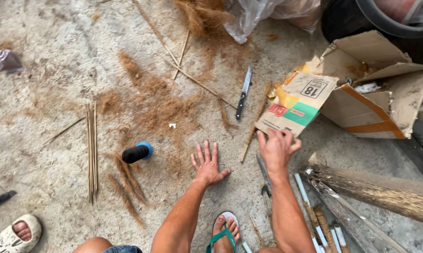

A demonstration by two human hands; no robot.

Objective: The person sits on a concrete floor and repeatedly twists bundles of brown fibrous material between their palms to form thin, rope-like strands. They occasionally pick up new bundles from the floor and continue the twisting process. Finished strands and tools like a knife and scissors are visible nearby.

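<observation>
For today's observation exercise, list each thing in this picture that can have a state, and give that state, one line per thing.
left hand: open, fingers spread, palm flat on the ground
right hand: gripping the edge of the cardboard flap
cardboard flap: lifted, tilted, attached to the box
cardboard box: open, on its side, torn
knife: lying flat, blade bare, untouched
black-and-blue handle: lying on its side
thin sticks: bundled, lying flat
plastic bag: crumpled

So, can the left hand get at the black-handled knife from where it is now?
Probably yes. The left hand lies flat and empty on the ground, and only bare floor and loose fibre lie between it and the knife; nothing blocks the way.
</observation>
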